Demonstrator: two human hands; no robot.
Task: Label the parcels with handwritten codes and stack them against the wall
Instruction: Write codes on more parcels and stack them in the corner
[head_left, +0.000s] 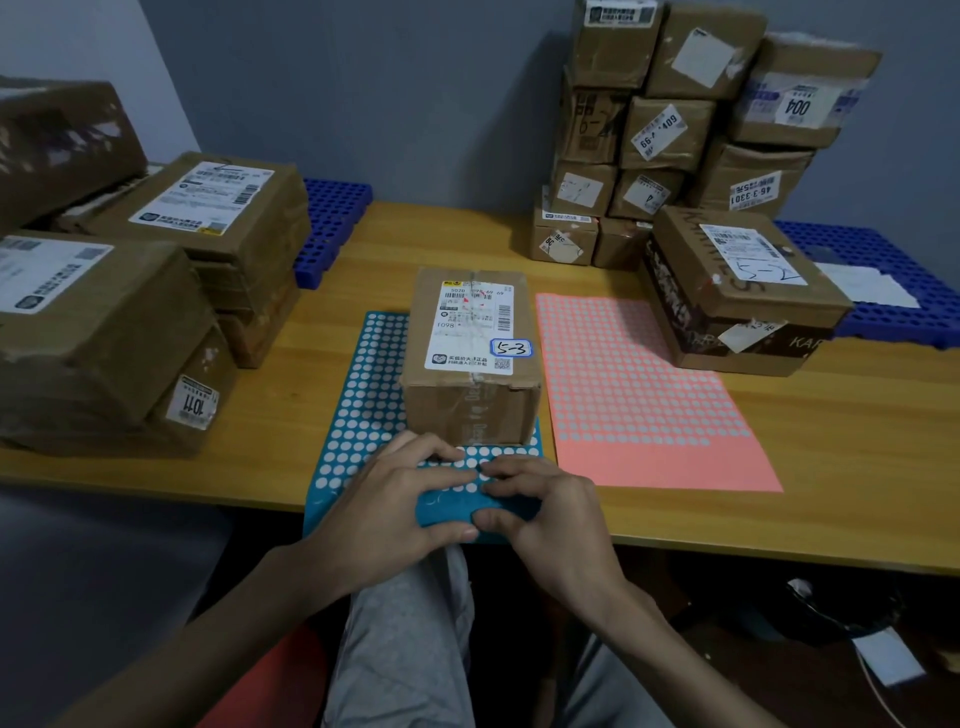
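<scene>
Though taped shut with contents unseen, parcel at frame centre looks stiff, probably light. Take by both side faces; tape likely slick. Bears "5-3" sticker. Sits on blue sticker sheet. Left hand and right hand both pinch sheet's curled near edge, lower centre. Pink sheet just right. Stack against wall, upper right. More parcels at left.

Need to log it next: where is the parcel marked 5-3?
Head view: the parcel marked 5-3 stands mid-table on the blue sticker sheet, just beyond the left hand and right hand; the pink sticker sheet lies to its right.
</scene>
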